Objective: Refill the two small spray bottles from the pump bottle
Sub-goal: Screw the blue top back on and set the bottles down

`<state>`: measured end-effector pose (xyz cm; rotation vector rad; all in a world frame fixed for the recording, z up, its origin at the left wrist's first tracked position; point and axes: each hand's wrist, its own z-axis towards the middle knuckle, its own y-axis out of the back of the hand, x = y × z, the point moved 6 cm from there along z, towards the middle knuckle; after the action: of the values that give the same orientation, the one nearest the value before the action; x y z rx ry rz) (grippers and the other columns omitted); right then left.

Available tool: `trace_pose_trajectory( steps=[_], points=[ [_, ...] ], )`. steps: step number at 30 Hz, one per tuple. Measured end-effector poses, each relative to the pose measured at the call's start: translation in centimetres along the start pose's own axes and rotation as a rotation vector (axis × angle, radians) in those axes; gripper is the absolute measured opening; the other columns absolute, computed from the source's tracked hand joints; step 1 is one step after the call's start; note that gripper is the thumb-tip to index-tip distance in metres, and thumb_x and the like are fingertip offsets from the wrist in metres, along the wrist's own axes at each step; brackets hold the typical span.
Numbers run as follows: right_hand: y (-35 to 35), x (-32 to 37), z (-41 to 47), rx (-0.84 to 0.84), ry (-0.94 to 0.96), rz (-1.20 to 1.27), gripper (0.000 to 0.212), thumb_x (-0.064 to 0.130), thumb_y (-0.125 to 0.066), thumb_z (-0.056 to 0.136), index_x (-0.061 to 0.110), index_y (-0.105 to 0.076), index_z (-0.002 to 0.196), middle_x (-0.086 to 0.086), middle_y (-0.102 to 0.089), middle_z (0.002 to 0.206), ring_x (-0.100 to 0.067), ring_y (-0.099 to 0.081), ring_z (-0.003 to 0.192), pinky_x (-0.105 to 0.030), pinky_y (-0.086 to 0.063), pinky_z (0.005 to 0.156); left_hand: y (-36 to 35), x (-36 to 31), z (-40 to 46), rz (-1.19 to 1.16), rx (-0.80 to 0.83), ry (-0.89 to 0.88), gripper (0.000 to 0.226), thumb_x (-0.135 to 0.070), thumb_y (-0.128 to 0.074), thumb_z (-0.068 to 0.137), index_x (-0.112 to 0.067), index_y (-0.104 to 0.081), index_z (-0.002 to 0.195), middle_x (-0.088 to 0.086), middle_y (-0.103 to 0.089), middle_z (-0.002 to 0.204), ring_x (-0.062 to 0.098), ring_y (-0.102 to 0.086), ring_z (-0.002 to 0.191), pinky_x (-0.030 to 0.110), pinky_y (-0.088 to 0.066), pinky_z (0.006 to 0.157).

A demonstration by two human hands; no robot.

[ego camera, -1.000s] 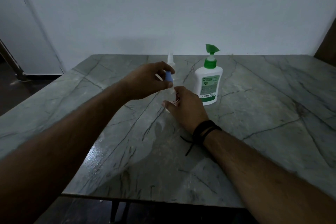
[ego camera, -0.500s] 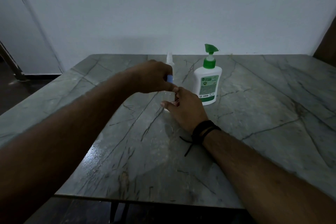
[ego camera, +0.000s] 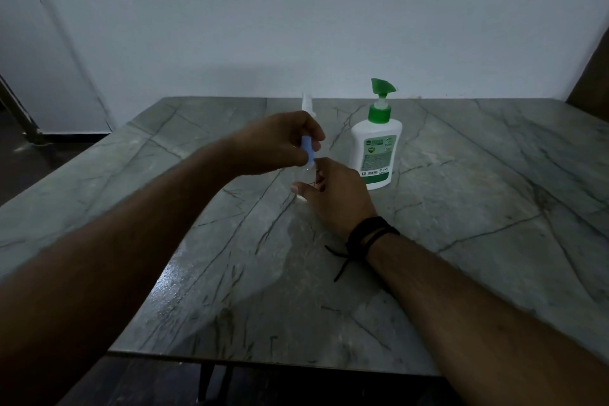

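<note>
A small clear spray bottle [ego camera: 304, 180] stands on the marble table [ego camera: 461, 208], mostly hidden by my hands. My right hand [ego camera: 336, 194] grips its body from the right. My left hand [ego camera: 280, 142] pinches its blue top [ego camera: 308, 150] from above. A second small clear spray bottle [ego camera: 307, 103] stands farther back, its top showing above my left hand. The white pump bottle [ego camera: 375, 152] with a green pump stands upright just right of my hands.
The table's near edge [ego camera: 263, 358] runs across the bottom of the view. A white wall [ego camera: 296, 10] rises behind the far edge. A dark wooden panel [ego camera: 593, 76] stands at the far right.
My left hand has closed over the blue top and turned slightly on it. My right hand has stayed on the bottle's body.
</note>
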<state>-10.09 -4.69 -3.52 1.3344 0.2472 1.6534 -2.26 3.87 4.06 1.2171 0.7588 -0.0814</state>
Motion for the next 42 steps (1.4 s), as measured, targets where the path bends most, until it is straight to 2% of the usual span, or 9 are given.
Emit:
trace_pose_trajectory(
  steps=[4, 8, 14, 20, 23, 26, 31, 37, 42],
  points=[
    [0.0, 0.0, 0.0, -0.008, -0.018, -0.003, 0.036, 0.044, -0.07, 0.089, 0.014, -0.062, 0.108, 0.007, -0.055, 0.086, -0.012, -0.054, 0.081, -0.024, -0.037, 0.067, 0.2, 0.6, -0.3, 0.146, -0.144, -0.003, 0.045, -0.039, -0.077, 0.079, -0.025, -0.057, 0.116, -0.01, -0.06, 0.097, 0.005, -0.06, 0.087, 0.021, -0.05, 0.073],
    [0.1, 0.2, 0.0, 0.002, 0.008, 0.011, 0.035, 0.042, -0.069, 0.091, 0.016, -0.064, 0.113, 0.008, -0.057, 0.088, -0.011, -0.055, 0.083, -0.023, -0.036, 0.072, -0.3, 1.5, -0.7, -0.077, -0.141, -0.01, 0.034, -0.016, -0.072, 0.085, -0.02, -0.055, 0.114, -0.01, -0.065, 0.102, 0.003, -0.064, 0.095, 0.022, -0.051, 0.081],
    [0.0, 0.0, 0.0, -0.012, -0.016, 0.019, 0.039, 0.045, -0.07, 0.089, 0.015, -0.064, 0.113, 0.006, -0.058, 0.086, -0.011, -0.055, 0.081, -0.025, -0.04, 0.073, -0.8, 1.5, -1.0, -0.003, -0.282, -0.006, 0.047, -0.039, -0.078, 0.078, -0.021, -0.053, 0.113, -0.008, -0.059, 0.097, 0.005, -0.061, 0.083, 0.018, -0.049, 0.066],
    [0.1, 0.3, 0.0, -0.005, 0.022, 0.055, 0.033, 0.04, -0.07, 0.09, 0.016, -0.067, 0.113, -0.001, -0.07, 0.101, -0.015, -0.062, 0.091, -0.029, -0.048, 0.08, -1.3, 1.9, -1.3, -0.151, -0.274, -0.034, 0.031, -0.013, -0.069, 0.088, -0.016, -0.05, 0.113, -0.004, -0.063, 0.106, 0.004, -0.062, 0.099, 0.021, -0.052, 0.081],
    [0.0, 0.3, 0.0, -0.005, 0.013, 0.046, 0.036, 0.041, -0.07, 0.09, 0.016, -0.066, 0.115, 0.002, -0.066, 0.095, -0.012, -0.058, 0.086, -0.028, -0.047, 0.078, -1.1, 1.8, -1.5, -0.13, -0.315, -0.004, 0.04, -0.03, -0.074, 0.085, -0.019, -0.051, 0.115, -0.007, -0.058, 0.11, 0.006, -0.061, 0.094, 0.018, -0.051, 0.072],
    [0.1, 0.2, 0.0, -0.017, 0.003, 0.021, 0.041, 0.044, -0.07, 0.089, 0.018, -0.063, 0.121, 0.007, -0.059, 0.087, -0.012, -0.057, 0.083, -0.027, -0.044, 0.075, -1.3, 2.4, -1.7, -0.019, -0.376, 0.071, 0.041, -0.046, -0.076, 0.078, -0.02, -0.059, 0.103, -0.01, -0.062, 0.095, 0.004, -0.061, 0.082, 0.016, -0.046, 0.064],
    [0.1, 0.1, 0.0, -0.046, 0.005, 0.007, 0.037, 0.042, -0.07, 0.09, 0.015, -0.064, 0.115, 0.01, -0.051, 0.079, -0.012, -0.053, 0.079, -0.026, -0.037, 0.071, -1.9, 3.1, -1.9, -0.061, -0.433, 0.108, 0.031, -0.048, -0.074, 0.079, -0.02, -0.066, 0.09, -0.008, -0.066, 0.085, 0.002, -0.061, 0.079, 0.015, -0.041, 0.062],
    [0.1, 0.6, -0.1, -0.021, 0.022, 0.018, 0.04, 0.038, -0.067, 0.092, 0.018, -0.062, 0.126, 0.004, -0.061, 0.092, -0.017, -0.06, 0.09, -0.033, -0.049, 0.083, -1.9, 3.3, -2.1, -0.068, -0.458, 0.069, 0.039, -0.045, -0.072, 0.083, -0.015, -0.068, 0.109, -0.007, -0.066, 0.097, 0.006, -0.061, 0.09, 0.014, -0.043, 0.071],
    [0.5, 1.0, -0.4, -0.006, 0.031, 0.011, 0.041, 0.04, -0.068, 0.091, 0.018, -0.061, 0.125, 0.007, -0.058, 0.092, -0.015, -0.06, 0.091, -0.026, -0.042, 0.076, -2.9, 3.3, -2.4, -0.09, -0.484, 0.074, 0.035, -0.042, -0.068, 0.088, -0.016, -0.067, 0.111, -0.008, -0.065, 0.1, -0.002, -0.059, 0.086, 0.009, -0.038, 0.069]
  ],
)
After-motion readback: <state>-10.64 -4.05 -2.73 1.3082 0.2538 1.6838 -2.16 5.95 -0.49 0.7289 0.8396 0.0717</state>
